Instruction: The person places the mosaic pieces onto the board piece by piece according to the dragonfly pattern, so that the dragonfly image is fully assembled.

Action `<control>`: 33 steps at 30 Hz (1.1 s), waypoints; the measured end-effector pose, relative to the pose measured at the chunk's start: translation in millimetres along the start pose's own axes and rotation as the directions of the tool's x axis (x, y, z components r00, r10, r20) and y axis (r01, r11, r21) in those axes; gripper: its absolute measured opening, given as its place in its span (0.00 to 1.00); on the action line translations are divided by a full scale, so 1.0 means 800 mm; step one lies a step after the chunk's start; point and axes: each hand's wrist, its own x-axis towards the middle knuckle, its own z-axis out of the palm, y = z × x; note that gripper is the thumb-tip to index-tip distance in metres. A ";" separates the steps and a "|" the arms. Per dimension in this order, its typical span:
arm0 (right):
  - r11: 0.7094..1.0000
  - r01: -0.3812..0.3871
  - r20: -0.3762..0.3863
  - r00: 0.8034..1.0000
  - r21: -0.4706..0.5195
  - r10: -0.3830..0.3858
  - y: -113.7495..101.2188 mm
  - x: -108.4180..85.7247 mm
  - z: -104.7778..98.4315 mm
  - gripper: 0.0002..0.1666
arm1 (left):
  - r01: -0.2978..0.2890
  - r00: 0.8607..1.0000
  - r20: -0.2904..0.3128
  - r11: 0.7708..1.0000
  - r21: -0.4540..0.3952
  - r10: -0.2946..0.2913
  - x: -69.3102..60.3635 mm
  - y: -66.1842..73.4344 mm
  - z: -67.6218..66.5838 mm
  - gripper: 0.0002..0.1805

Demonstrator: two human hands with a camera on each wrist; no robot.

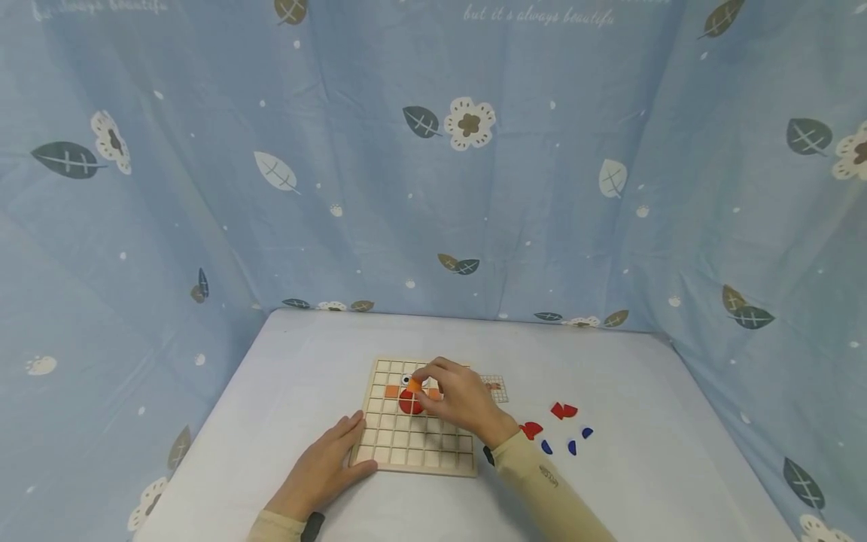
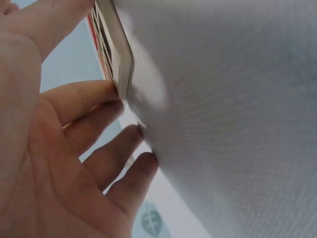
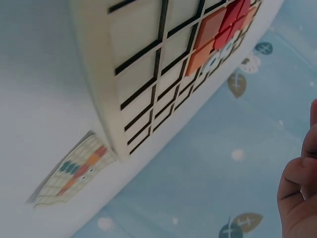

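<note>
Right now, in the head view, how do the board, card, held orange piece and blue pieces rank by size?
1. Board
2. Card
Unranked: orange piece, blue pieces; they look alike, and orange may be nearer the camera.

The grid board (image 1: 406,439) is cream with a squared pattern. Square tiles (image 1: 414,386) are orange; quarter-circle tiles (image 1: 533,428) are red; semicircular tiles (image 1: 572,448) are dark blue. The backdrop cloth (image 1: 379,188) is light blue, printed with leaves (image 1: 421,121) and white flowers (image 1: 470,124).
</note>
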 end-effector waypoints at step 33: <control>0.981 0.039 0.360 0.932 -0.190 0.033 -0.015 0.043 0.066 0.09 | -0.042 0.999 -0.022 0.999 -0.007 0.042 0.001 0.000 0.001 0.44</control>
